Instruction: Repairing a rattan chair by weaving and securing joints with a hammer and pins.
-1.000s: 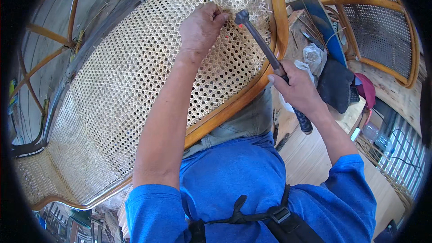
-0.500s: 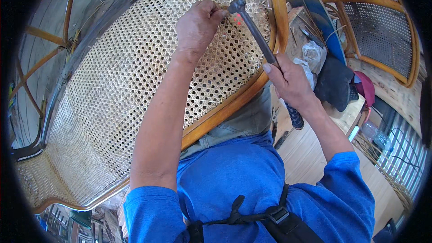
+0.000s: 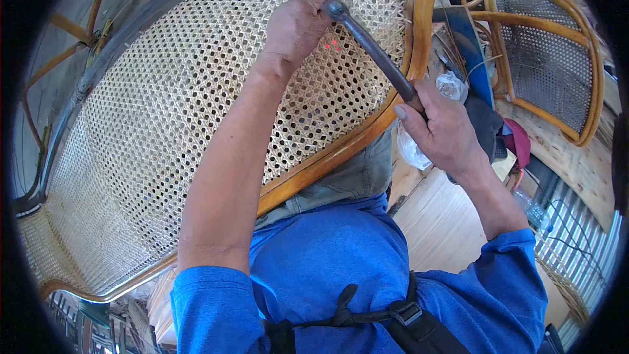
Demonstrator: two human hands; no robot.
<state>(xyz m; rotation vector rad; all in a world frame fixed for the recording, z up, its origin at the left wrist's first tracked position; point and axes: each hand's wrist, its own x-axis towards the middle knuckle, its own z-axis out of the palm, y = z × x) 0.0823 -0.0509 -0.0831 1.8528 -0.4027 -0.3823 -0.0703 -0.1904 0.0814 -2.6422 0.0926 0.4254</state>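
A pale woven cane panel (image 3: pixel 177 111) stretches across a curved brown wooden frame (image 3: pixel 321 167), lying over my lap. My left hand (image 3: pixel 293 31) rests against the weave at the upper middle, fingers pinched together; what they hold is hidden behind the hand and the hammer head. My right hand (image 3: pixel 447 131) grips the handle of a dark hammer (image 3: pixel 377 49) on the panel's right side. The hammer's rounded head is right beside my left fingertips, overlapping them in view. Small red light spots show on the cane below the head.
Another cane-backed wooden chair (image 3: pixel 547 59) lies at the upper right. Near my right hand are a blue board (image 3: pixel 480 69), clear plastic bags (image 3: pixel 411 149), a dark red cloth item (image 3: pixel 517 144) and a plastic bottle (image 3: pixel 529 208). Bent wooden poles (image 3: pixel 56 65) are at the far left.
The hammer head has moved left, up against my left fingertips. My right hand has shifted slightly right and down in view. The view itself has shifted a little.
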